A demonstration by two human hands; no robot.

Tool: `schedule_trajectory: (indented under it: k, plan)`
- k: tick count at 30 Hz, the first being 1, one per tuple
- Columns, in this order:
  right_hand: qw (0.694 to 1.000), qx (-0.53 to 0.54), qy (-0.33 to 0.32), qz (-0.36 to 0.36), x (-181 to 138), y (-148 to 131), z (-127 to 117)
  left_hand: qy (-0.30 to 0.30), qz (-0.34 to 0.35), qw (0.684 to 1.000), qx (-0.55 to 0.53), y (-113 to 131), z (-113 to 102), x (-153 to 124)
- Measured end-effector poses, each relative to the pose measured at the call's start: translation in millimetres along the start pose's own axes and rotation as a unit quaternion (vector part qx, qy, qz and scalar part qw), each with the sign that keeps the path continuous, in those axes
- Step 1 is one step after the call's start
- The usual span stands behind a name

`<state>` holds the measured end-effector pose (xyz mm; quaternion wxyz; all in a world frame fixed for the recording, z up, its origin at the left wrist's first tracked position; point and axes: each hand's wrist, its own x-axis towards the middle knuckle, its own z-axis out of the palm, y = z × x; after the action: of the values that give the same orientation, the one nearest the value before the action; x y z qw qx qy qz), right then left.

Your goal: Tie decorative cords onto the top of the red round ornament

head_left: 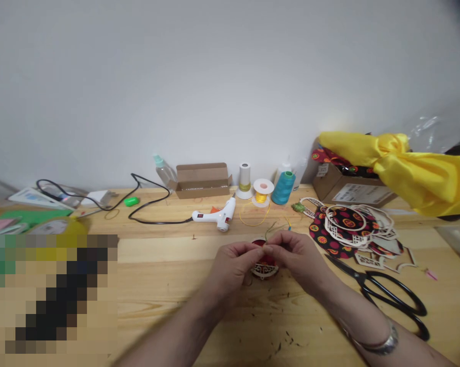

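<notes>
Fretwork ornament (263, 271), round and backed in red, sits between the two hands, at the centre of the clock. Left hand (235, 262) and right hand (301, 257) both hold it, thumbs and forefingers pinched nearly closed at its upper part, fingertips meeting; a thin olive cord (269, 232) rises there, though how it is gripped is hidden. Close by, toward 3 and 4 o'clock, lie black-handled scissors (361, 277). Between 10 and 11 rests a white glue gun (210, 218); at 12 stands a spool of yellow thread (262, 197). Farther out at 11, a narrow cardboard box (201, 192) gapes open, its contents too faint to tell. Between 1 and 2, a larger carton (329, 186) contains patterned fabric (362, 170), with yellow satin (425, 168) draped over it. Both forearms angle inward, the left from 8 o'clock, the right, wearing a silver bracelet (385, 344), from 4.
</notes>
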<state>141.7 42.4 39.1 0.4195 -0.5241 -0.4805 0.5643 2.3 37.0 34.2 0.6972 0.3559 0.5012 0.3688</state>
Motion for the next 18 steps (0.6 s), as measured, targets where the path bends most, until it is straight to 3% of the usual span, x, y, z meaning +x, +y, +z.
schedule_trajectory:
  k: [7, 13, 18]
  plan:
    - [0.993, -0.103, 0.003, -0.058, -1, -3, -2, -0.015, 0.012, 1.0, -0.018, 1, -1, 0]
    - [0.965, -0.215, 0.054, -0.138, 1, 2, -10, 0.034, 0.051, 0.998, -0.026, 9, -4, -1]
    - [0.971, -0.189, 0.066, -0.132, -1, 0, -10, -0.045, 0.064, 0.997, 0.02, 7, -1, -5]
